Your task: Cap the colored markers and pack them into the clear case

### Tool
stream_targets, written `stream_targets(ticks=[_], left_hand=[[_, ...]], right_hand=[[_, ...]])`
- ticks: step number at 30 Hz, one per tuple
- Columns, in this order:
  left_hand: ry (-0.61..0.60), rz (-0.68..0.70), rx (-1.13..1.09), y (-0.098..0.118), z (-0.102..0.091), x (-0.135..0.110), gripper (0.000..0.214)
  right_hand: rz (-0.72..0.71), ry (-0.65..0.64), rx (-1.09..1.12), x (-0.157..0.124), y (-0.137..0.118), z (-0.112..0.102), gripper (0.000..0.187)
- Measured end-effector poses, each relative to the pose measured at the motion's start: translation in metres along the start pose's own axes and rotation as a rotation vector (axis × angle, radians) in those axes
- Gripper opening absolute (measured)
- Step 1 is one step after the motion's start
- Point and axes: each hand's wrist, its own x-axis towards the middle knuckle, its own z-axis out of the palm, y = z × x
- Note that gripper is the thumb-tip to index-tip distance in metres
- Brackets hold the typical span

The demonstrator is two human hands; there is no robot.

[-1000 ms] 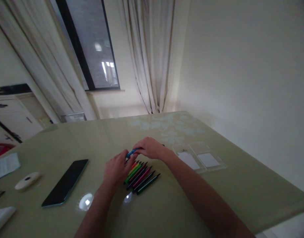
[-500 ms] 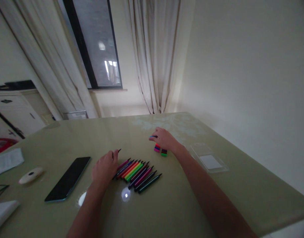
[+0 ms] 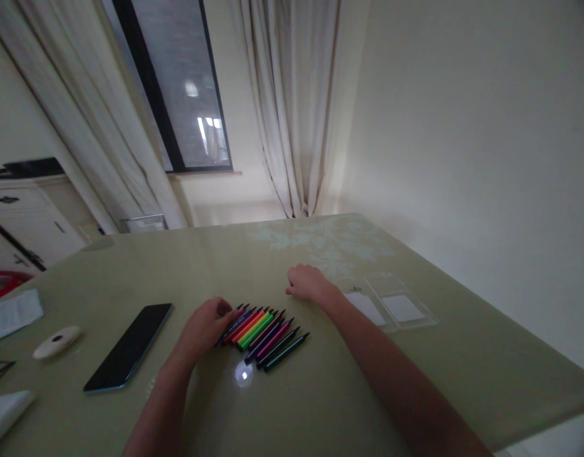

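A row of several uncapped coloured markers (image 3: 266, 331) lies side by side on the olive-green glass table (image 3: 320, 393). My left hand (image 3: 204, 327) rests at the row's left end, fingers curled round the end of the leftmost, dark marker. My right hand (image 3: 305, 284) lies on the table just beyond the row's far right, fingers curled under. It hides whatever is beneath it. Both forearms reach in from the bottom edge.
A clear plastic case (image 3: 390, 306) lies open to the right of my right hand. A black phone (image 3: 127, 348), a white oval object (image 3: 56, 341) and folded paper (image 3: 11, 312) lie on the left. Curtains, a window and a cabinet stand behind the table.
My left hand has brought a marker down to the left end of the row. My right hand has moved nearer and now covers the small coloured caps seen beside it earlier.
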Motion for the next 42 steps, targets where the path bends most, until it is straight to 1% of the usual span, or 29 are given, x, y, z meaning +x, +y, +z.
stream_targets(ticks=[6, 11, 14, 18, 21, 24, 26, 28, 29, 30, 32, 35, 37, 40, 42], left_hand=[[0.019, 0.041, -0.01, 0.003, 0.0, -0.003, 0.041], [-0.017, 0.074, -0.084, 0.0, 0.003, -0.002, 0.047], [-0.042, 0.075, -0.1, -0.004, 0.005, 0.0, 0.046], [0.003, 0.091, -0.07, -0.004, 0.007, 0.002, 0.049], [0.097, 0.129, 0.006, 0.007, 0.011, 0.0, 0.059], [0.178, 0.141, 0.123, 0.027, 0.022, -0.009, 0.077], [0.14, 0.169, 0.172, 0.041, 0.031, -0.018, 0.095], [0.048, 0.221, 0.218, 0.052, 0.04, -0.026, 0.112], [0.004, 0.239, 0.241, 0.055, 0.043, -0.03, 0.117], [-0.03, 0.252, 0.261, 0.058, 0.045, -0.032, 0.118], [-0.052, 0.246, 0.297, 0.059, 0.046, -0.034, 0.113], [-0.018, 0.201, 0.328, 0.061, 0.045, -0.033, 0.1], [0.002, 0.175, 0.333, 0.065, 0.045, -0.034, 0.098], [-0.027, 0.18, 0.341, 0.071, 0.048, -0.038, 0.108], [-0.072, 0.198, 0.354, 0.074, 0.052, -0.041, 0.117]], right_hand=[[0.015, -0.013, -0.005, 0.0, 0.001, 0.004, 0.028], [0.032, -0.026, -0.005, 0.003, 0.003, 0.006, 0.033], [0.044, -0.018, -0.009, 0.003, 0.003, 0.007, 0.032], [0.058, 0.004, -0.02, 0.001, 0.004, 0.008, 0.029], [0.071, 0.032, -0.029, -0.001, 0.005, 0.0, 0.027], [0.089, 0.09, -0.041, -0.006, 0.004, -0.017, 0.026], [0.108, 0.162, -0.042, -0.014, 0.004, -0.031, 0.029], [0.14, 0.236, -0.033, -0.025, 0.006, -0.04, 0.031], [0.16, 0.258, -0.025, -0.031, 0.009, -0.042, 0.032], [0.177, 0.27, -0.014, -0.037, 0.014, -0.041, 0.032], [0.206, 0.268, 0.015, -0.051, 0.029, -0.031, 0.032], [0.216, 0.297, 0.057, -0.071, 0.061, -0.006, 0.029], [0.274, 0.315, 0.082, -0.081, 0.083, 0.011, 0.026], [0.38, 0.318, 0.143, -0.09, 0.106, 0.025, 0.023], [0.414, 0.278, 0.177, -0.092, 0.111, 0.028, 0.025]])
